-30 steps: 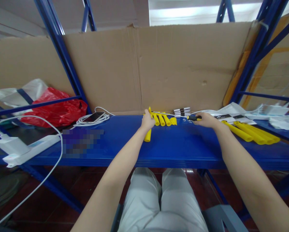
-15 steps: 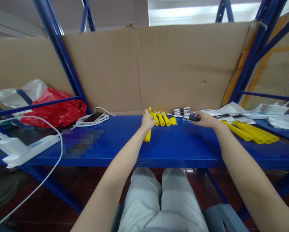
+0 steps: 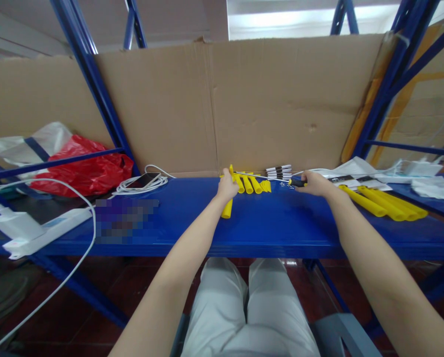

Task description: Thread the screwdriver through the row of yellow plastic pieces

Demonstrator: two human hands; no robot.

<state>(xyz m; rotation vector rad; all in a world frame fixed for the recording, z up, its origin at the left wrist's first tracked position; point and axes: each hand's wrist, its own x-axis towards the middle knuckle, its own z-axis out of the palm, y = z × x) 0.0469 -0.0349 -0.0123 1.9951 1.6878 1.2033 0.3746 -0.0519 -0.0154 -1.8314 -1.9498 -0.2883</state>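
My left hand (image 3: 227, 186) is wrapped round a yellow tube (image 3: 227, 209), whose lower end sticks out below the fingers. My right hand (image 3: 312, 183) grips the black handle of a screwdriver (image 3: 297, 183). Its long thin shaft points left, and the tip reaches the top part of the held tube; exact contact is too small to tell. Between my hands lie several short yellow tubes (image 3: 248, 184) and small yellow pieces (image 3: 265, 186). Behind the shaft sits a stack of white and black sticks (image 3: 279, 172), with tiny metallic bits (image 3: 283, 185) near it.
Longer yellow tubes (image 3: 387, 204) lie at the right of the blue table (image 3: 185, 218). A phone (image 3: 144, 180) with coiled white cable, a power strip (image 3: 54, 229) and a red bag (image 3: 84, 166) are at the left. A cardboard wall (image 3: 266, 104) stands behind.
My right hand and the screwdriver handle have shifted very slightly. My left hand keeps its hold on the yellow tube in the same place.
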